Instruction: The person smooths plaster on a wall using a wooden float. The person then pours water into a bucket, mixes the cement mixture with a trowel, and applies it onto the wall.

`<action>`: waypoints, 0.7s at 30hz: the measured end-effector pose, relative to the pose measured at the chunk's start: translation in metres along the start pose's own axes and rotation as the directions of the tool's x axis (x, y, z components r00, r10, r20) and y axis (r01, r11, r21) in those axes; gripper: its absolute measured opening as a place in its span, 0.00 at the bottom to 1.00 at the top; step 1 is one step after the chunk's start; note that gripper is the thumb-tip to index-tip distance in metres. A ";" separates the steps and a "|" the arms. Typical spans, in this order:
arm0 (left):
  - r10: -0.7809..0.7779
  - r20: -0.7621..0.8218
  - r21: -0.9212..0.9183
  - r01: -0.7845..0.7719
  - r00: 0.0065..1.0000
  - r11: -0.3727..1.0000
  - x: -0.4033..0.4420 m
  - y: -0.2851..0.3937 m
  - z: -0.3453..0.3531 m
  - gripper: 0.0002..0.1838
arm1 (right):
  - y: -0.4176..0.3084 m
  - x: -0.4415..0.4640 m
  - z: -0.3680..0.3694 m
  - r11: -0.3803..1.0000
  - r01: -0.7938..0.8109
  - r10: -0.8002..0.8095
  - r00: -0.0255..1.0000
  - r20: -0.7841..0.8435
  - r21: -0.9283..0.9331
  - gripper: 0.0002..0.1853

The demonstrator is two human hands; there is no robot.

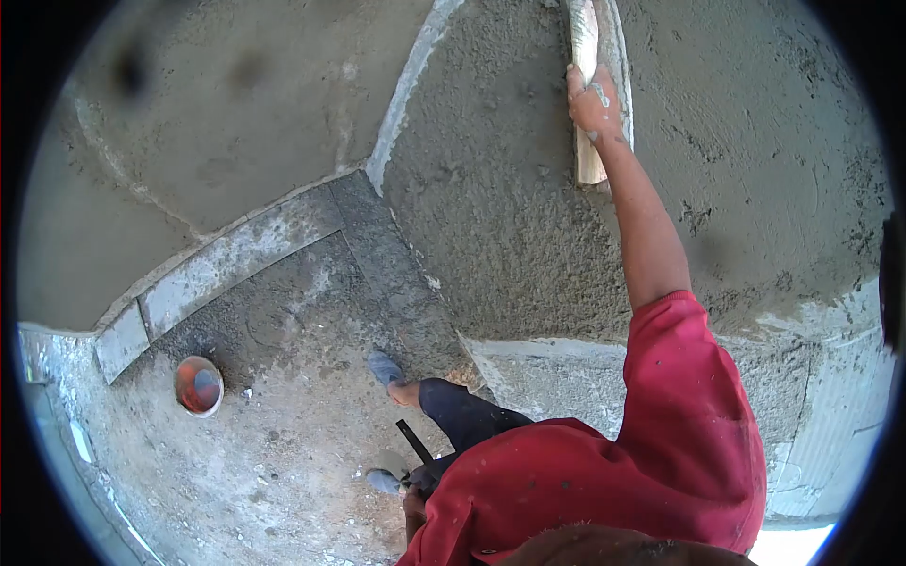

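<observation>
Head view: wooden board at upper right, over grey plastered surface
Right hand wrapped round the board near its lower end; likely light, stiff, slippery if wet, best gripped there; left hand by a black strip, grip cannot be told; no legible brands, labels or writing

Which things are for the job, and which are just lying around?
For the job, it looks like:
- board, held in the right hand
- rough grey surface behind it
- perhaps the black bar near the left hand; its use is unclear

Just around, it seems:
- bucket, untouched on the floor, maybe useful too
- white bits beside it
</observation>
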State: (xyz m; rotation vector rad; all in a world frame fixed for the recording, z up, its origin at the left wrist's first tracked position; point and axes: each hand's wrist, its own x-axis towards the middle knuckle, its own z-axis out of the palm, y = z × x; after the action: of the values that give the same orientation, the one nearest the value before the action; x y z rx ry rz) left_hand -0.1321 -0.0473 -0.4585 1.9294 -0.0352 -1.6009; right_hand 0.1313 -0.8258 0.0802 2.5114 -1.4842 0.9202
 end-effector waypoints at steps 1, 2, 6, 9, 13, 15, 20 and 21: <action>0.034 0.001 0.015 -0.034 0.999 0.999 0.002 0.002 0.000 0.34 | -0.007 0.005 0.010 1.000 -0.002 0.002 1.000 -0.014 -0.016 0.31; 0.146 0.017 0.194 -0.147 0.989 0.970 0.001 0.000 -0.003 0.34 | -0.009 0.011 0.021 1.000 -0.007 0.008 1.000 0.030 -0.017 0.32; 0.057 0.060 0.398 -0.076 0.997 0.914 0.004 0.006 -0.006 0.29 | -0.020 0.032 0.062 0.999 -0.019 0.026 0.968 0.248 -0.032 0.36; 0.088 0.034 0.334 -0.095 0.995 0.938 -0.019 0.034 -0.023 0.26 | -0.009 0.007 0.089 0.995 -0.006 0.036 0.949 0.314 -0.098 0.35; 0.148 0.009 0.338 -0.142 0.989 0.930 0.003 -0.006 -0.004 0.20 | 0.026 -0.040 0.055 0.978 0.088 -0.026 0.952 0.306 -0.190 0.32; 0.162 -0.027 0.272 -0.149 0.986 0.951 -0.001 -0.003 -0.001 0.18 | 0.018 -0.043 0.014 0.992 0.027 -0.007 0.987 0.158 -0.126 0.31; -0.086 0.028 -0.208 0.090 0.996 0.974 0.003 -0.005 0.000 0.17 | -0.060 0.037 -0.002 0.977 -0.179 0.157 0.971 0.182 0.114 0.33; -0.114 0.042 -0.242 0.120 0.993 0.963 0.003 -0.002 -0.001 0.17 | -0.047 0.043 0.027 0.994 -0.111 0.105 0.972 0.211 0.017 0.33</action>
State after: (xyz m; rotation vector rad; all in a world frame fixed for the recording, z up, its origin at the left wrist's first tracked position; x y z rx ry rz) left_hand -0.1312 -0.0469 -0.4619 1.7465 0.2583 -1.6244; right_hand 0.1976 -0.8443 0.0915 2.6419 -1.6933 0.7112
